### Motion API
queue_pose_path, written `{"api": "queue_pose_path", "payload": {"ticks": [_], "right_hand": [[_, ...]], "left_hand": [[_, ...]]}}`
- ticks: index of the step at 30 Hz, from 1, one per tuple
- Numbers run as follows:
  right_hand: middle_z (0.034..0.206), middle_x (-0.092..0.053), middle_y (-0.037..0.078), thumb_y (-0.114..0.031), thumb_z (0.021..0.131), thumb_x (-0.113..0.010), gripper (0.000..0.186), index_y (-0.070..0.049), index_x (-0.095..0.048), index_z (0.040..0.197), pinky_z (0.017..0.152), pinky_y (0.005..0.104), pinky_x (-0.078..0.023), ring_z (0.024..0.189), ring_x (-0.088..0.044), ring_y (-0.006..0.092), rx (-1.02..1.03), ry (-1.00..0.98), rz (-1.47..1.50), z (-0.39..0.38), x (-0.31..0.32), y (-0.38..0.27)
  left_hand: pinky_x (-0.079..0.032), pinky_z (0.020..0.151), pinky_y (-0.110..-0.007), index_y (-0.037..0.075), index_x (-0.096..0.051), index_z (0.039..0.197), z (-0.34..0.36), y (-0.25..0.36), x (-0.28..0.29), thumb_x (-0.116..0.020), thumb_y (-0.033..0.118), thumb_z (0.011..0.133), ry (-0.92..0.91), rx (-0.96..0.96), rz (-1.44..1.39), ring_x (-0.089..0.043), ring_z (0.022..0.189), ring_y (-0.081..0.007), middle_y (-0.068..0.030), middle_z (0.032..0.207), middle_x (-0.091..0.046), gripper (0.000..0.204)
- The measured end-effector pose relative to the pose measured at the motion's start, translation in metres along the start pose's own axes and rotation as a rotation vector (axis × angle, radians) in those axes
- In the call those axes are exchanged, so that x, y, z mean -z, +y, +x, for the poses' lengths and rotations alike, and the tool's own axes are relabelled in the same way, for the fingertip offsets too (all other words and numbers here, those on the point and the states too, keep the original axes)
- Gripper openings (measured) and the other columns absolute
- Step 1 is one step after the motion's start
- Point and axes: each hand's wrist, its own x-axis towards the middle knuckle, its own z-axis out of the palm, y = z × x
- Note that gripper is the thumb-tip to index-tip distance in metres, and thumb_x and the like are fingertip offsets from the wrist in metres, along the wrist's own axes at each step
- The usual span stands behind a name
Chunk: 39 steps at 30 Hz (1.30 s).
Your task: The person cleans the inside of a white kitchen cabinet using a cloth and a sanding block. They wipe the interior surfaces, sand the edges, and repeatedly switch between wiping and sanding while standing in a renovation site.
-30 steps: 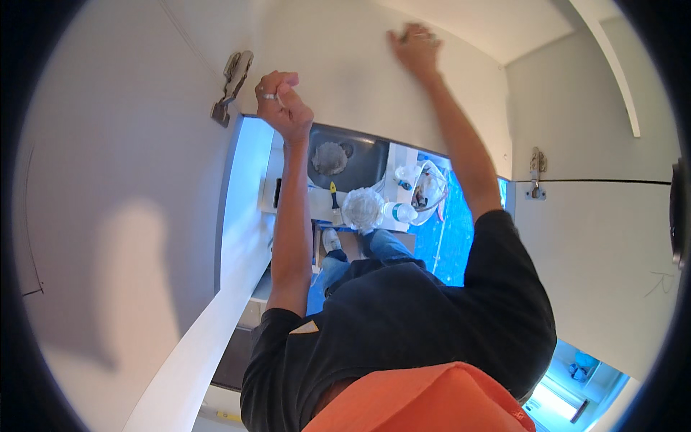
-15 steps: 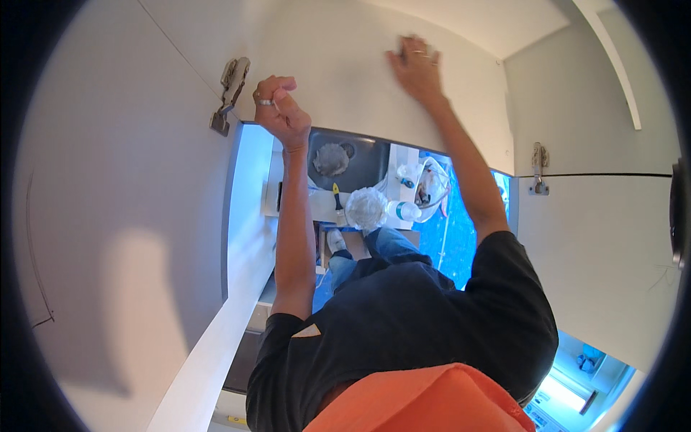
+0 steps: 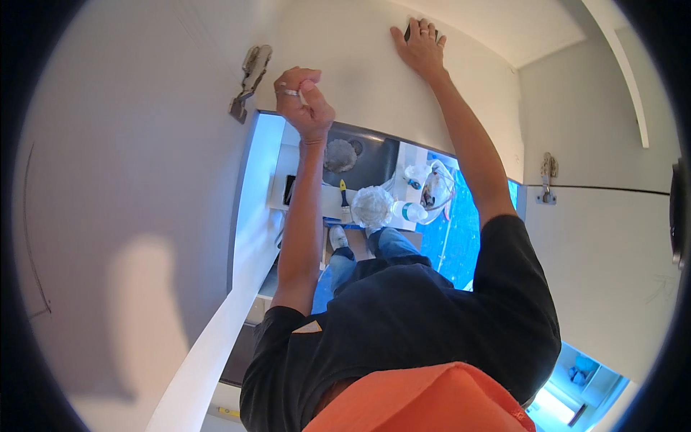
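Note:
My left hand, with a ring, is closed in front of the white cabinet panel, near the lower edge and the left metal hinge; whether anything is inside its fingers I cannot make out. My right hand lies higher on the panel, near its far edge, its fingers over a small dark pad that is mostly hidden under them.
A white side panel is at left; another hinge and a shelf strip are right. Below are a dark sink, a brush, crumpled plastic, a bottle, a bucket and blue floor covering.
My right hand moved down the panel, then back up toward its far edge. My left hand stays closed by the hinge, shifting slightly right in view along with the cabinet.

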Motion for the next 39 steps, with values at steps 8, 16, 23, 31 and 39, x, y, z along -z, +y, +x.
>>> {"api": "queue_pose_path", "payload": {"ticks": [8,16,23,31,39], "right_hand": [[0.147,-0.047,0.024,-0.060,0.097,-0.042,0.075,0.000,-0.049,0.141,0.115,0.0586,-0.025,0.141,-0.038,0.0388,0.252,-0.079,-0.004,-0.002,-0.004,-0.032],[0.144,-0.049,0.022,-0.054,0.098,-0.047,0.064,-0.005,-0.050,0.138,0.113,0.0625,-0.027,0.137,-0.044,0.0373,0.387,-0.033,0.105,-0.007,-0.006,-0.073],[0.137,-0.054,0.023,-0.052,0.093,-0.053,0.063,0.000,-0.058,0.128,0.102,0.0556,-0.039,0.126,-0.052,0.0371,0.039,0.184,-0.203,-0.055,0.042,0.089],[0.156,-0.036,0.017,-0.049,0.095,-0.055,0.067,-0.008,-0.042,0.147,0.113,0.0659,-0.023,0.148,-0.029,0.0357,-0.254,-0.326,-0.180,-0.096,0.097,0.154],[0.158,-0.035,0.018,-0.056,0.098,-0.049,0.070,-0.010,-0.040,0.150,0.115,0.0642,-0.021,0.147,-0.030,0.0383,0.071,-0.194,-0.009,-0.157,0.116,0.134]], "left_hand": [[-0.051,0.089,-0.043,0.002,-0.063,0.083,0.001,0.000,0.001,-0.045,0.024,0.101,-0.021,0.019,-0.032,-0.061,0.075,-0.0247,-0.0091,0.076,-0.064,0.034],[-0.050,0.084,-0.042,0.003,-0.062,0.081,0.003,-0.002,-0.001,-0.044,0.022,0.100,-0.006,0.016,-0.012,-0.060,0.077,-0.0271,-0.0101,0.077,-0.063,0.032],[-0.048,0.070,-0.036,0.003,-0.061,0.082,-0.001,-0.002,0.000,-0.042,0.019,0.101,-0.029,0.073,-0.045,-0.059,0.072,-0.0239,-0.0092,0.077,-0.063,0.031],[-0.048,0.067,-0.033,0.003,-0.061,0.082,-0.002,0.001,0.000,-0.042,0.020,0.103,-0.024,0.067,-0.023,-0.060,0.071,-0.0204,-0.0079,0.077,-0.063,0.033],[-0.048,0.065,-0.033,0.002,-0.061,0.079,0.002,0.003,-0.001,-0.040,0.020,0.103,-0.021,-0.003,0.010,-0.061,0.070,-0.0208,-0.0083,0.076,-0.064,0.036]]}}
